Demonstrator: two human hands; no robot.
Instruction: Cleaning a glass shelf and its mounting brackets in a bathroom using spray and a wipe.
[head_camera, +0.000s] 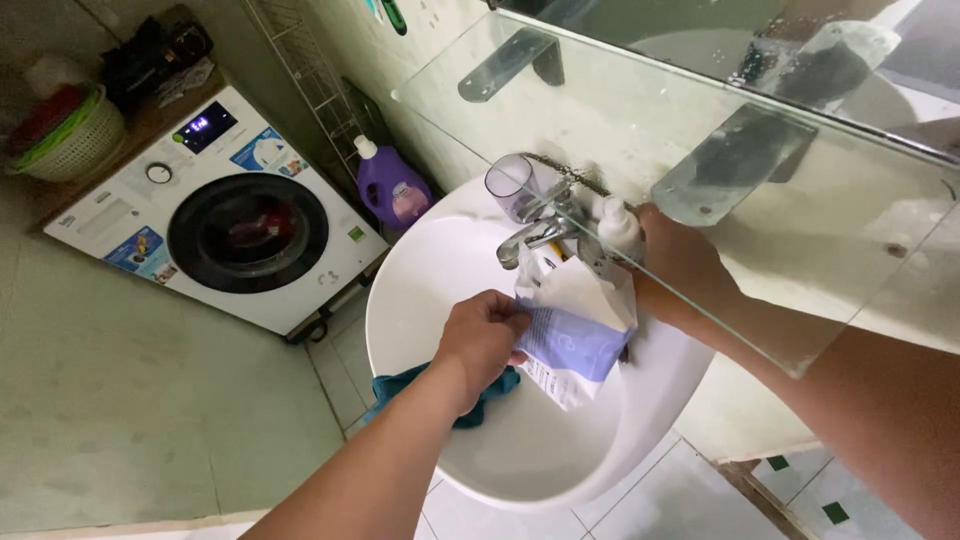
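A soft white plastic refill pouch with a lilac-blue printed panel (575, 330) hangs tilted over the round white ceramic sink basin (440, 270), its upper end raised toward the chrome tap (535, 235) and its lower corner drooping toward the bowl. The pouch looks creased and partly slack. The left hand (485, 340) grips its lilac side, fingers closed on the plastic, and also touches a crumpled teal cloth (440, 395) that lies on the basin's near rim. The right hand (685, 270) reaches in beneath a clear glass shelf (800, 220) and is closed around the pouch's top end beside a small white pump bottle (618, 225); the glass partly blurs its fingers, though they appear wrapped tight.

A clear plastic cup (510, 185) stands just behind the tap, close to the pouch's top. The shelf's front edge runs right over the right wrist, leaving little room above. The bowl below the pouch is open. To the left, well apart, a purple detergent jug (390, 190) stands on the floor beside a white front-loading washing machine (215, 215), with pale tiled floor (150, 400) before it.
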